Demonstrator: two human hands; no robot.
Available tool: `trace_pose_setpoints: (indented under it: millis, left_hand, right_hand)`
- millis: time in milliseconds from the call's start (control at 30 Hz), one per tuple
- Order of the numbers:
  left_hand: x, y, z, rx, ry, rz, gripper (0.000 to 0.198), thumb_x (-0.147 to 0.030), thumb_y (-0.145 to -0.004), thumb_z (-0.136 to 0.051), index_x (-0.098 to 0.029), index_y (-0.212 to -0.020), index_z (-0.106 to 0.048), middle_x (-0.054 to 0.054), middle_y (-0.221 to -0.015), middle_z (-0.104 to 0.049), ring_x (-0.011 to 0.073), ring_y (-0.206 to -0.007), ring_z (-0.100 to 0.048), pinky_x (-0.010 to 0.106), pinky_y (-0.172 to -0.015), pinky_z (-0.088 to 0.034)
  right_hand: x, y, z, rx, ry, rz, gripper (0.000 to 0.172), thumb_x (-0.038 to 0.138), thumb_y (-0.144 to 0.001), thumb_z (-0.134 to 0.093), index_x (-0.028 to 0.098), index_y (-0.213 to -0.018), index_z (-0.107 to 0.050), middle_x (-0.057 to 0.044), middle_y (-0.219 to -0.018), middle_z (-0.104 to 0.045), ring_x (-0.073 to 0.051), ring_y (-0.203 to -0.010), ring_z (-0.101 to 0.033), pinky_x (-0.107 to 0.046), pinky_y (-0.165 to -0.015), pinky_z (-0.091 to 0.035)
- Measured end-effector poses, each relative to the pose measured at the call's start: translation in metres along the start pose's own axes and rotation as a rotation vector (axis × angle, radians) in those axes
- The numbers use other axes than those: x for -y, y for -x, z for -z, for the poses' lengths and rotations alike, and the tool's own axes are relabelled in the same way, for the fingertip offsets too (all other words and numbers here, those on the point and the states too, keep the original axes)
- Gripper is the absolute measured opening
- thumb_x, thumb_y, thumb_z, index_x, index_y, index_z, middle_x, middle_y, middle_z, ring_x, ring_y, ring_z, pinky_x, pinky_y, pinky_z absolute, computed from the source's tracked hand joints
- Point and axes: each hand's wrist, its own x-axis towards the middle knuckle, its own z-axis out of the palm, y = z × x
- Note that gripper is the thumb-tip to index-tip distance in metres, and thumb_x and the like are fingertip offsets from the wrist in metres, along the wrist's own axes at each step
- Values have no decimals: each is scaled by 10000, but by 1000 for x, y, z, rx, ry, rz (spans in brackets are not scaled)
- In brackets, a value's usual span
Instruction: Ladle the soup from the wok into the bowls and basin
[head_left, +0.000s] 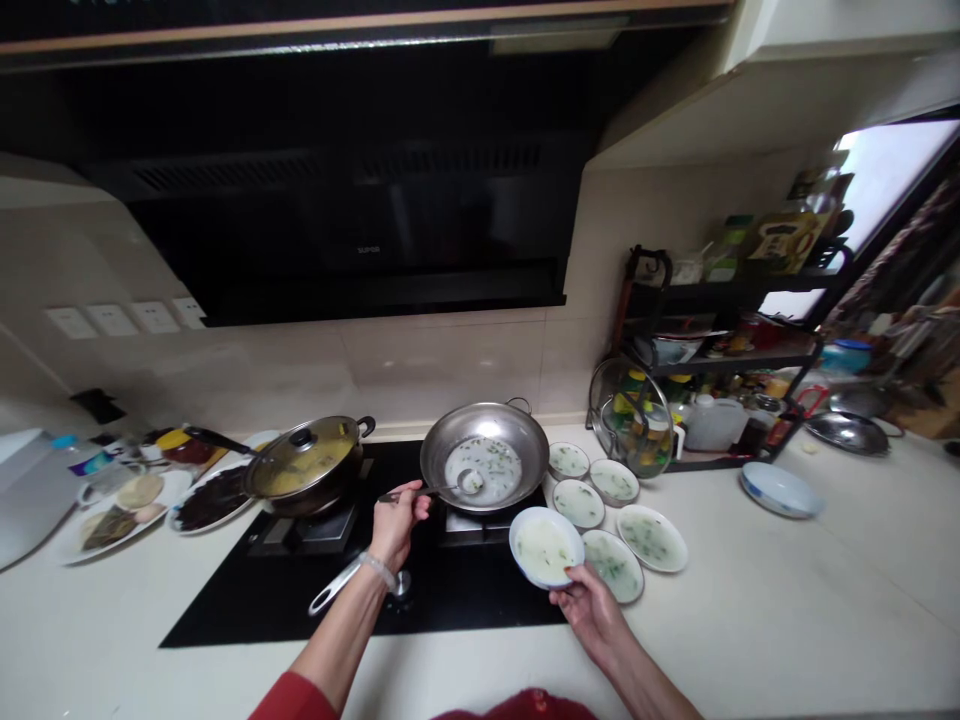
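Observation:
My left hand (399, 520) is closed round the handle of a ladle (471, 482). The ladle's cup sits in pale soup with green bits inside a steel wok (532, 440) on the right burner. A long silver handle (334, 588) shows below my left wrist. In my right hand (589, 608) is a white bowl (517, 555) of pale soup, gripped by its rim just right of the wok and held over the hob's edge. Several bowls of soup with green bits, one of them a near bowl (615, 567), stand close together to its right.
A lidded pan (304, 470) of yellow food is on the left burner. Plates of food, including a dark-food plate (214, 497), lie further left. At right stand a glass lid (631, 415), a black spice rack (735, 365) and a blue-white dish (781, 490). The range hood (360, 220) hangs overhead.

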Motion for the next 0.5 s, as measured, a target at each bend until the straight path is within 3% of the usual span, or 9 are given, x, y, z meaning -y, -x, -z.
trace_pose_setpoints:
  millis: [500]
  left_hand:
    - [-6,5,3,12,24,13,182,-119,-694,-548,-70,-860,-605,39,-520,-649,67,-391,-523,171,-427,-431]
  right_hand:
    - [-2,0,3,6,-2,-4,236,147,-537,-723,192,-697,-556,6,-626,-679,-133,-480,-572,-231,-439,-450]
